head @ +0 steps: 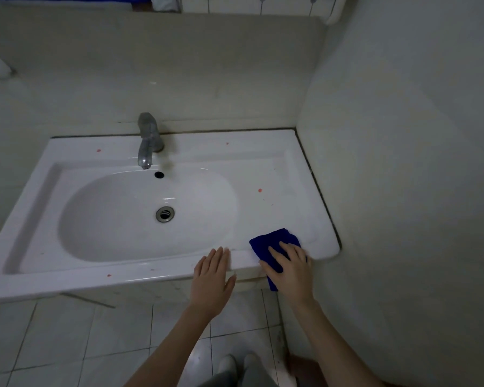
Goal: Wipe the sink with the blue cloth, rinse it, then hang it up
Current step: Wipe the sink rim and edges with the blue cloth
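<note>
A white sink with an oval basin fills the middle of the view, and small red spots dot its rim. The blue cloth, folded, lies on the sink's front right corner, and one end hangs over the front edge. My right hand presses flat on the cloth with straight, spread fingers. My left hand rests open on the front rim just left of the cloth, fingers straight and together.
A grey metal tap stands at the back of the basin, above the overflow hole and the drain. A wall closes in on the sink's right side. The floor below is tiled.
</note>
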